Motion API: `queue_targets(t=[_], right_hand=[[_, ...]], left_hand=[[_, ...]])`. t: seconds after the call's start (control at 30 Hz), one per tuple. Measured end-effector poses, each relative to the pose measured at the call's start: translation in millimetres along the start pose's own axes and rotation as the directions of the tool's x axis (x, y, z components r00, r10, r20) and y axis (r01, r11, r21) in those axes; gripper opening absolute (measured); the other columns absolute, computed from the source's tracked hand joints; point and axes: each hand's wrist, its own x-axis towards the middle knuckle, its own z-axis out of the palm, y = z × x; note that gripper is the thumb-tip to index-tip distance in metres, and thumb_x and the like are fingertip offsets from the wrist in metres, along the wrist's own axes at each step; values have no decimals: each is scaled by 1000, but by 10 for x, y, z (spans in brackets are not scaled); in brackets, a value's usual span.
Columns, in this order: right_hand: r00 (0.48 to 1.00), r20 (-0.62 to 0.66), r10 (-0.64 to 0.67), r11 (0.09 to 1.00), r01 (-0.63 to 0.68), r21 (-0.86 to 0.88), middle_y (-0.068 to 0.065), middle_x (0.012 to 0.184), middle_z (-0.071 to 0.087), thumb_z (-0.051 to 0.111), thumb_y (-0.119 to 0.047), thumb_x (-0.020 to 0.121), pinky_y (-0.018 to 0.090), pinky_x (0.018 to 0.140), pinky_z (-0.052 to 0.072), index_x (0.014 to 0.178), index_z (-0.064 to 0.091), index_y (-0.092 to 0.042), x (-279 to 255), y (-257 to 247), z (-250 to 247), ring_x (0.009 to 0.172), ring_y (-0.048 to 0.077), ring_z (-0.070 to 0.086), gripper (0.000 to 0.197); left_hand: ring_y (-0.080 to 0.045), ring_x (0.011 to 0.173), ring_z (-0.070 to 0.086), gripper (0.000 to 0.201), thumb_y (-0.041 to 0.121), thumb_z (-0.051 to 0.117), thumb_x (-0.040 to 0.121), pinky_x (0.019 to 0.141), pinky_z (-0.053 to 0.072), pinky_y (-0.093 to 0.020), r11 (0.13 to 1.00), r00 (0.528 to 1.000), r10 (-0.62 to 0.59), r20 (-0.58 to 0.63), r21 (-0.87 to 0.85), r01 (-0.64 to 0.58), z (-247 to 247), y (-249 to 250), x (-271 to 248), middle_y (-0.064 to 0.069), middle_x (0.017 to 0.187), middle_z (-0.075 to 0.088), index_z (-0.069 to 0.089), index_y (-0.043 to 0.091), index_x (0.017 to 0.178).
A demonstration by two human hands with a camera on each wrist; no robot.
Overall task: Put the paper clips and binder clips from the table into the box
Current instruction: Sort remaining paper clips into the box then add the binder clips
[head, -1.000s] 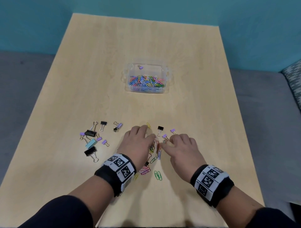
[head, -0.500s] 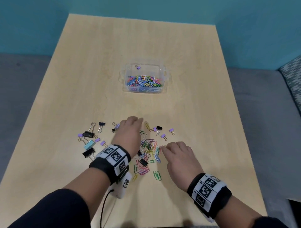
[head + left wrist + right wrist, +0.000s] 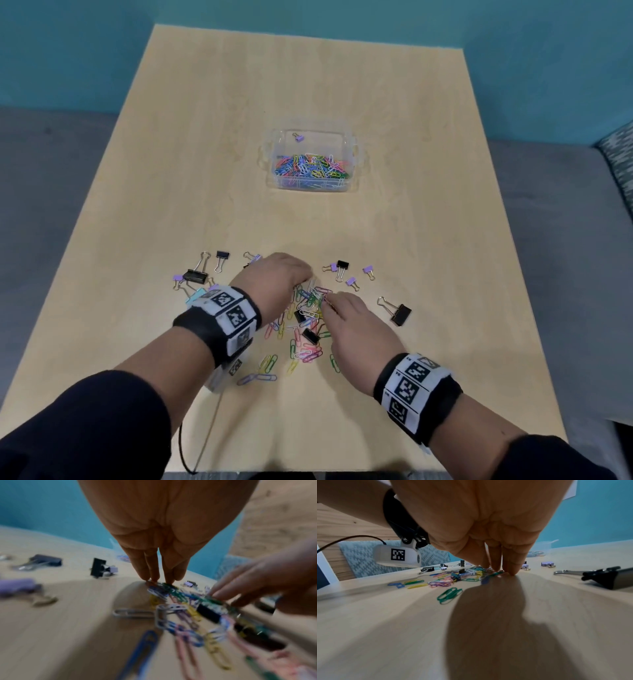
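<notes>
Paper clips newly bunched, left hand, right hand closer

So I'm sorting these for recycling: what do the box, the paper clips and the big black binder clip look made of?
Box: clear, glossy, probably plastic; the table and clips show through its walls.
Paper clips: thin bent wire in bright matte colours, likely coated metal.
Black binder clip: dark, smooth folded body with shiny silver wire handles, apparently painted steel.
</notes>
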Motion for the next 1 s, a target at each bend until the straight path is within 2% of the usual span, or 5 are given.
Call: queue_targets(t=[0.23, 0.43, 0.6, 0.8, 1.0], right_hand=[[999, -47, 2, 989, 5, 150, 4, 138, 46, 43, 1, 84, 33, 100, 39, 135, 45, -11, -24, 56, -193, 126, 24, 38, 53], [999, -48, -24, 997, 28, 78, 5, 127, 52, 45, 2, 81, 41, 95, 43, 125, 52, -12, 344, -49, -259, 116, 29, 40, 46], [998, -69, -5, 999, 2, -46, 4, 86, 56, 50, -3, 77, 36, 64, 40, 87, 63, -12, 281, -49, -237, 84, 27, 45, 19], [996, -86, 23, 1000, -25, -18, 1, 79, 52, 44, -18, 79, 36, 58, 41, 79, 53, -18, -90, -31, -43, 73, 26, 47, 10], [996, -86, -15, 1000, 15, -2, 1, 80, 55, 64, -17, 70, 34, 58, 38, 87, 51, -21, 73, -221, 98, 74, 26, 49, 21]], left_hand=[[5, 86, 61, 37, -5, 50, 85, 83, 46, -19, 548, 750, -645, -146, -773, 321, -169, -139, -649, 10, 97, 69, 71, 23, 99], [-30, 120, 47, 54, -12, 49, 80, 102, 37, -39, 963, 944, -241, -228, -174, 204, 53, 35, -570, -6, 132, 56, 59, 14, 126], [-34, 112, 50, 46, -1, 62, 72, 89, 48, -48, 994, 998, -47, -47, 96, 51, 132, 7, -395, -8, 128, 58, 65, 20, 113], [-27, 79, 48, 27, 41, 71, 72, 63, 43, -36, 980, 977, -165, -138, 89, 178, 196, 224, -533, -1, 84, 56, 61, 17, 79], [-29, 68, 46, 21, 16, 67, 54, 54, 27, -32, 969, 975, -208, -85, 116, 217, 307, 356, -452, -5, 73, 53, 51, 16, 68]])
